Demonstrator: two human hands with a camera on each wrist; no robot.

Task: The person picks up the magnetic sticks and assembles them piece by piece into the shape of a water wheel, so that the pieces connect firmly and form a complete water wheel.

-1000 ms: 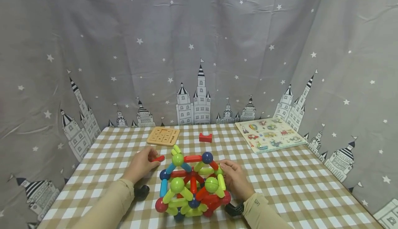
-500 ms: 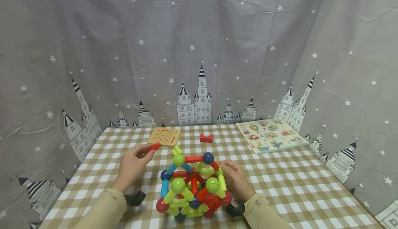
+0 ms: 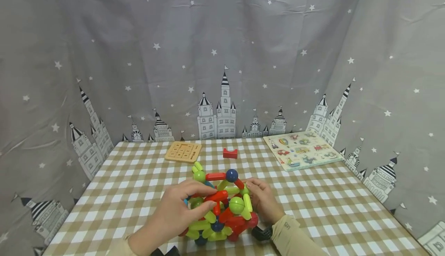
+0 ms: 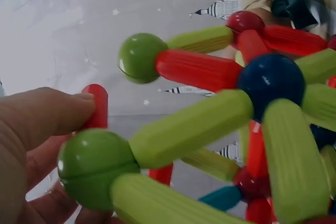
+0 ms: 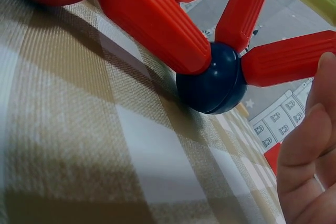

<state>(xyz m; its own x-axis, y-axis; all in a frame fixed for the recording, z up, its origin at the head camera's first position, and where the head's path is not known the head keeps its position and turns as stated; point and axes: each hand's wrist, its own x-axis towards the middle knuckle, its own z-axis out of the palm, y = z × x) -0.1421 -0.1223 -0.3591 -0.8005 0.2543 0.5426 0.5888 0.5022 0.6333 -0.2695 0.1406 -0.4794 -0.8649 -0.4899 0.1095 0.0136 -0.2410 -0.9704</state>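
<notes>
A magnetic ball-and-rod structure [image 3: 217, 224] stands on the table in front of me, built of green, red and blue balls joined by coloured rods. My left hand [image 3: 170, 211] pinches a red rod [image 4: 100, 106] between thumb and fingers, over the structure's left side. In the left wrist view a green ball [image 4: 97, 169] hides the rod's lower end, so whether they touch I cannot tell. My right hand [image 3: 265, 202] holds the structure's right side. Its thumb and fingers are by a green ball there, and in the right wrist view a fingertip touches a red rod [image 5: 289, 59].
A wooden number puzzle [image 3: 183, 151] lies at the back left of the checked tablecloth [image 3: 323, 198]. A red arch block [image 3: 230, 153] sits at the back centre, with a picture puzzle board [image 3: 301, 150] at the back right. A grey curtain [image 3: 222, 47] hangs behind.
My left hand has lifted the red rod from left of the structure and brought it right and nearer, over the structure. My right hand has stayed in place.
</notes>
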